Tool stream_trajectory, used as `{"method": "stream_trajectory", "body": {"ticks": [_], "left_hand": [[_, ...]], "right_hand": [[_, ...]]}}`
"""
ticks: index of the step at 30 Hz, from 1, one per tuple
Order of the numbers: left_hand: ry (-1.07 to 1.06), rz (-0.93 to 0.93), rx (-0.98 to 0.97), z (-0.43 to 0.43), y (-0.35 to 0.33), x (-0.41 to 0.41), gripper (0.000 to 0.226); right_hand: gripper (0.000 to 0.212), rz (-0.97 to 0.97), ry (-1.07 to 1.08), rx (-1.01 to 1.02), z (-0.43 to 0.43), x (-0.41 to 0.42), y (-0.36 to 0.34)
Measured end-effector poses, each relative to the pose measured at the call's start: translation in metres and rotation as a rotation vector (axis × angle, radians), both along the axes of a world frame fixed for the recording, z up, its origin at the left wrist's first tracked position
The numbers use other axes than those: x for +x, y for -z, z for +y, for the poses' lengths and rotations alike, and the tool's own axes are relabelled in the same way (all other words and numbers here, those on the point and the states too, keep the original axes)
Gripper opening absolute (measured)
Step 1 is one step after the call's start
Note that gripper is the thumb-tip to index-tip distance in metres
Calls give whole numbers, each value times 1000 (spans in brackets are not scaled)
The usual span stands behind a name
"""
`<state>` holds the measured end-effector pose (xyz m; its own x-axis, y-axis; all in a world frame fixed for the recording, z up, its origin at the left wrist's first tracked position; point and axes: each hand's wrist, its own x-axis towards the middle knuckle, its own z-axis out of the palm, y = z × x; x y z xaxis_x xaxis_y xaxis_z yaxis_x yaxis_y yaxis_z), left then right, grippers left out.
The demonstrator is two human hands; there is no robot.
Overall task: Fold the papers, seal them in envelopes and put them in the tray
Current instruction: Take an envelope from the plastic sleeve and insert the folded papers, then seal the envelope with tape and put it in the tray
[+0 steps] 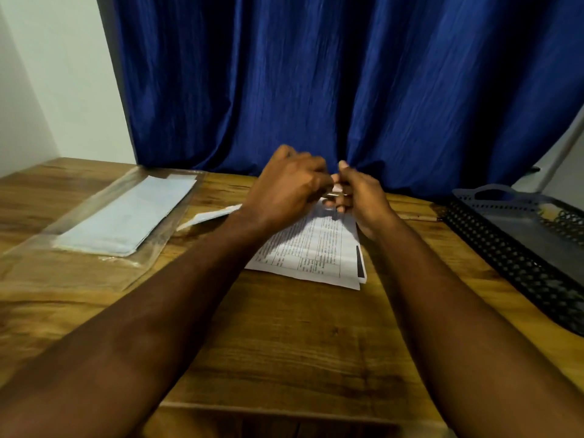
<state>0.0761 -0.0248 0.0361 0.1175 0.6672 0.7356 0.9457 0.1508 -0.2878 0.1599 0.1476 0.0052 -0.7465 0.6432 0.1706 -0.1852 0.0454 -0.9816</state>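
A stack of printed papers (316,251) with tables of text lies on the wooden table (284,343), past its middle. My left hand (284,184) and my right hand (363,200) meet over the stack's far edge. Their fingertips pinch a small shiny object (334,195) between them; I cannot tell what it is. Just left of my left wrist, a loose pale envelope (205,218) pokes out. A pack of pale blue envelopes (126,213) in a clear plastic sleeve lies at the far left. The black perforated tray (521,235) stands at the right edge.
A dark blue curtain (316,90) hangs right behind the table's far edge. A white wall (47,90) closes the left side. Bare wood stretches between my forearms toward the near edge.
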Motion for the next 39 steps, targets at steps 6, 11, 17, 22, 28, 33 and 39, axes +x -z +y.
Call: {"method": "stream_trajectory", "body": {"ticks": [6, 11, 17, 22, 28, 33, 39], "left_hand": [[-38, -489, -352, 11, 39, -8, 19], [-62, -635, -294, 10, 55, -21, 38], [-217, -664, -383, 12, 62, -34, 54], [-264, -646, -475, 14, 65, -37, 58], [-260, -764, -598, 14, 73, -40, 62], [-268, -742, -612, 14, 75, -40, 65], [-271, -734, -626, 13, 70, -36, 64]], "right_hand": [[23, -509, -51, 243, 20, 15, 9], [26, -607, -14, 396, 20, 16, 7], [21, -578, -117, 519, 26, 20, 9], [27, -612, -123, 458, 27, 25, 5], [28, -829, 113, 977, 28, 20, 2], [32, -632, 61, 1146, 10, -8, 31], [21, -628, 173, 1157, 11, -12, 32]]}}
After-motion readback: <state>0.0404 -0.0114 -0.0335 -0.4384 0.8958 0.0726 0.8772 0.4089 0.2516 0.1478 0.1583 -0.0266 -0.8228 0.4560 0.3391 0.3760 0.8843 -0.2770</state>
